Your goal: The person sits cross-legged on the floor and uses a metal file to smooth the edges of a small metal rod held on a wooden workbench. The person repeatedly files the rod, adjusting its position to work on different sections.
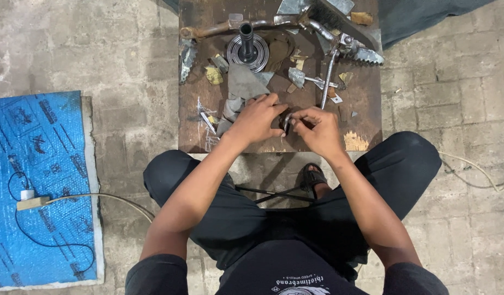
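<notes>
Grey brick floor, rough and dusty, with low wooden board set on it, dark, stained, chipped pale at near edge. At near middle of board, left hand and right hand meeting, both pinching one small metal piece, thin and grey; exact shape hidden by fingers. Grip of each hand closed on this piece, fingertips only.

Scattered around: sharp metal offcuts, grey and angular; round ribbed steel disc with upright black shaft; thin steel rod; toothed metal part, jagged; rusty curved bar at far edge.

Possible troubles, judging from this: small piece slipping from fingertips and dropping off near edge between knees; bare fingers cut on offcut edges just beside left hand; sandalled foot under board edge exposed to falling scrap. Also blue patterned mat at left with white cable and plug, well apart from hands.
</notes>
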